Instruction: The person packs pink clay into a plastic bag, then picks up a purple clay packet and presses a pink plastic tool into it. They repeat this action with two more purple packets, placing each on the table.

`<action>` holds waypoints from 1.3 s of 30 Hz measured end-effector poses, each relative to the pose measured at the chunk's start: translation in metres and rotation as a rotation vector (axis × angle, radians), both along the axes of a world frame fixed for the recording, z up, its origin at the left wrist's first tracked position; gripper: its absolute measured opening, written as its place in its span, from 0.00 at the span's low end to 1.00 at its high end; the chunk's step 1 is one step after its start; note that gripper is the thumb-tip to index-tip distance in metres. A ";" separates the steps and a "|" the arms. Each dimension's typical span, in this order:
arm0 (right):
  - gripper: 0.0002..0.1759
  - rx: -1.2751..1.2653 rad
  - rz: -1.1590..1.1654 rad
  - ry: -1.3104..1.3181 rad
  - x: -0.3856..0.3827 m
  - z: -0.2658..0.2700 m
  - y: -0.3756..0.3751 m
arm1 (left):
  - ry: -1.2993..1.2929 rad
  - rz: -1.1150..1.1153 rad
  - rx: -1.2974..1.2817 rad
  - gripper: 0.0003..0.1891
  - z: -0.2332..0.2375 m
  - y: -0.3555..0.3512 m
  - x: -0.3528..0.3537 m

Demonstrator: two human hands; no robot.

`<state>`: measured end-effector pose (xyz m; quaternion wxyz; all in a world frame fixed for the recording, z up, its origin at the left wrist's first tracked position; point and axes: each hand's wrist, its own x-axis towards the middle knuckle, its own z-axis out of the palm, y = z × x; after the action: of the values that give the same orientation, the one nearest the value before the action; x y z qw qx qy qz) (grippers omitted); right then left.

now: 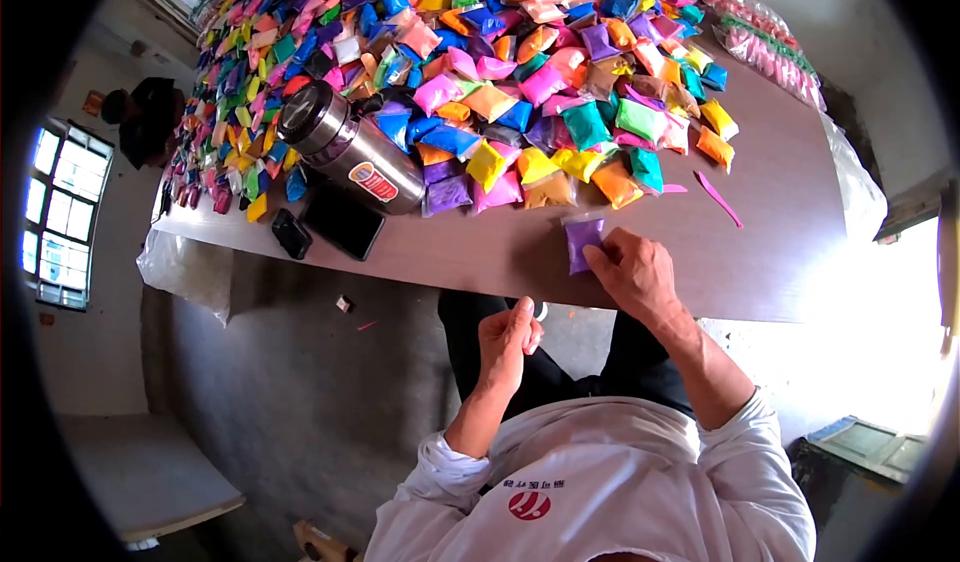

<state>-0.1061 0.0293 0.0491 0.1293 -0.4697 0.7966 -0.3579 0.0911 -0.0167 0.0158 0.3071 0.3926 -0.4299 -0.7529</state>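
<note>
My right hand [638,274] is at the table's near edge, its fingers curled and the thumb over the side of a small clear packet of purple clay-like material [582,240]. The underside of that grip is hidden. My left hand [508,340] hangs in front of the table edge, above my lap. Its fingers are folded in and the thumb points up, with nothing visible in them. Beyond both hands spreads a big heap of small packets [540,82] in many colours, including an orange one [617,184] close to the purple packet.
A steel thermos [375,167] lies tilted against the heap, beside a black phone [343,222] and a small black case [291,234]. A pink plastic strip [718,199] lies on the table [770,252]. Bagged pink items [770,52] sit far right. Another person [150,122] is at the far left.
</note>
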 end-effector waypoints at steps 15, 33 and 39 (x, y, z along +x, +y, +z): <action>0.10 -0.145 0.218 0.328 0.014 0.039 -0.048 | 0.073 -0.093 0.223 0.28 -0.058 0.008 -0.006; 0.21 -0.106 0.317 0.820 0.095 -0.021 -0.198 | 0.013 0.151 0.464 0.25 -0.109 0.014 -0.005; 0.20 -0.004 0.296 0.837 0.095 -0.007 -0.195 | -0.001 0.136 0.489 0.24 -0.114 0.013 -0.005</action>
<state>-0.0109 -0.1658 0.0419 -0.1556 -0.6834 0.7037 -0.1160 0.0857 -0.0039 -0.0980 0.2527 0.4837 -0.2080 -0.8118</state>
